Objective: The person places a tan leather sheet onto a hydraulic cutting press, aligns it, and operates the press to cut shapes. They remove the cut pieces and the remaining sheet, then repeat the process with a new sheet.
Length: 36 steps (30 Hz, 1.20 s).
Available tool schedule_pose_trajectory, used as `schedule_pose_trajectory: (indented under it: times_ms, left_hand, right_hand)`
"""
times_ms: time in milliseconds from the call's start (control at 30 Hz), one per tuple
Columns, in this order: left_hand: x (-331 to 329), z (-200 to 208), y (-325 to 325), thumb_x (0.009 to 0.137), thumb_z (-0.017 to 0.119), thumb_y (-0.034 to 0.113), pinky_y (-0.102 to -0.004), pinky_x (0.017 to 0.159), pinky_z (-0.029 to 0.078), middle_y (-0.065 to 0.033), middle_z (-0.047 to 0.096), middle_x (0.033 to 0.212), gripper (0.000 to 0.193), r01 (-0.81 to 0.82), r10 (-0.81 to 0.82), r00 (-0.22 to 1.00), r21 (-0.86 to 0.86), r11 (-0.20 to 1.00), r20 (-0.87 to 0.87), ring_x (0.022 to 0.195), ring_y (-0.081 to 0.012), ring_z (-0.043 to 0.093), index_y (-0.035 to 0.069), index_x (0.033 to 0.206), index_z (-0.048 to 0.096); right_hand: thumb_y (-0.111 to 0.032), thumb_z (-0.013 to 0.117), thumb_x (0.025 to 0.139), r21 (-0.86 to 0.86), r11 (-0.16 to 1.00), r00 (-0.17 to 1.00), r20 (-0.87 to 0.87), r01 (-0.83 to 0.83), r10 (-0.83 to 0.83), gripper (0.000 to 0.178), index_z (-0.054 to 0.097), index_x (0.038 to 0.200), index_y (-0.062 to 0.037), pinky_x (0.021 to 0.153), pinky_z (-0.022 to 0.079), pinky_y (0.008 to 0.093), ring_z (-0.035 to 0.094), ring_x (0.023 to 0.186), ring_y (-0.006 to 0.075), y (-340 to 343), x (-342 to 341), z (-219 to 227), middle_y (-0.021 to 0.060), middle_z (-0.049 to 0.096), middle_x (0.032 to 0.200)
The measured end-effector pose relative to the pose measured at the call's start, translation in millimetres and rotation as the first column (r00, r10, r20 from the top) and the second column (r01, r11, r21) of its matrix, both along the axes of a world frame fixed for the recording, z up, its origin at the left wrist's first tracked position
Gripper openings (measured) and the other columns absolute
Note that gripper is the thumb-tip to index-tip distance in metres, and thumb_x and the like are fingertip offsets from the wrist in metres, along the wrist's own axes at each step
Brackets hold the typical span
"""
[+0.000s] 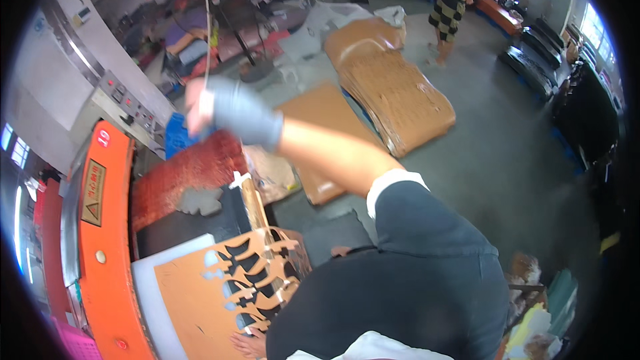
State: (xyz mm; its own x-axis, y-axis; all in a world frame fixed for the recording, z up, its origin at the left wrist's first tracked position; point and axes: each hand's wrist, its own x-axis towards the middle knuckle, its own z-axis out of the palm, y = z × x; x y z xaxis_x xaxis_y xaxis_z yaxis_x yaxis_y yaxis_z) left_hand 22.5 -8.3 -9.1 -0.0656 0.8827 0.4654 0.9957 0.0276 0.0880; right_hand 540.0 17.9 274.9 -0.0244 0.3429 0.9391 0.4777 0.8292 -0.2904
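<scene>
A tan leather sheet (pixel 193 293) lies on a white cutting board (pixel 150 280), its right part full of curved cut-out holes with thin strips between them. My left hand (pixel 250 343) rests on the sheet's near edge, bare fingers spread, its wrist hidden by my body. Stretched out to the far left is my right arm, and the right hand (pixel 230 113) wears a grey fingerless glove. Motion smears its fingers, so I cannot tell whether they hold anything. A thin hanging cord (pixel 208 33) runs down to just behind that hand. Below it lies a dark red textured piece (pixel 190 177).
An orange machine beam (pixel 110 240) stands close on the left, with a control panel (pixel 130 103) behind it. Stacks of brown hides (pixel 400 97) lie on the floor ahead. Several coloured hides (pixel 267 0) are spread farther back. A person (pixel 453 7) stands at the far right.
</scene>
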Motion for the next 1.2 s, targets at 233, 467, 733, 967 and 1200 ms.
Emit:
schedule_pose_trajectory:
  times_ms: [233,467,733,967,1200]
  left_hand:
    - [-1.3,-6.6,-7.3,0.079,0.053,0.053,-0.0547,0.098,0.025,-0.0112,0.036,0.138,0.067,-0.025,0.024,0.999,0.035,0.999,0.024,0.128,-0.0349,0.03,0.014,0.132,0.04]
    - [-3.5,-6.6,-11.4,0.079,0.051,0.054,-0.0557,0.096,0.026,-0.0103,0.04,0.136,0.065,-0.021,0.021,1.0,0.03,0.999,0.019,0.126,-0.0343,0.033,0.016,0.13,0.043]
    - [0.3,-6.1,-15.2,0.078,0.05,0.055,-0.0568,0.094,0.028,-0.0093,0.043,0.134,0.063,-0.023,0.023,1.0,0.027,0.999,0.015,0.125,-0.0335,0.036,0.018,0.128,0.046]
    - [7.0,-3.4,-16.4,0.078,0.048,0.056,-0.0578,0.092,0.029,-0.0085,0.047,0.132,0.061,-0.038,0.038,0.999,0.041,0.998,0.013,0.124,-0.0329,0.039,0.019,0.127,0.048]
    - [3.6,-4.9,-11.8,0.077,0.045,0.06,-0.0563,0.091,0.032,-0.0044,0.052,0.128,0.061,-0.034,0.034,0.999,0.014,0.999,0.002,0.12,-0.0299,0.044,0.021,0.123,0.053]
  right_hand:
    - [-0.031,0.051,0.082,-0.884,0.318,0.753,0.46,0.342,0.47,0.034,0.06,0.109,-0.0132,0.078,0.046,0.0395,0.059,0.093,0.0335,-89.9,-177.4,-216.8,0.0183,0.062,0.1]
    - [-0.029,0.052,0.08,-0.933,0.195,0.899,0.346,0.301,0.268,0.032,0.062,0.104,-0.0104,0.078,0.046,0.0421,0.059,0.092,0.0353,-159.2,-163.3,-285.4,0.0174,0.063,0.097]
    - [-0.03,0.052,0.081,-0.937,0.154,0.893,0.347,0.314,0.288,0.032,0.062,0.103,-0.0074,0.077,0.046,0.0422,0.059,0.093,0.0362,-159.8,-168.1,-285.6,0.0177,0.063,0.099]
    - [-0.029,0.051,0.084,-0.95,0.086,0.886,0.312,0.301,0.343,0.036,0.056,0.112,-0.0078,0.079,0.046,0.0407,0.058,0.097,0.0363,-167.3,-155.4,-287.3,0.0185,0.061,0.105]
    - [-0.033,0.049,0.088,-0.962,0.249,0.888,-0.017,0.111,-0.46,0.061,0.029,0.138,-0.0036,0.093,0.041,0.0383,0.052,0.11,0.0358,-202.6,-88.1,-330.7,0.0209,0.055,0.117]
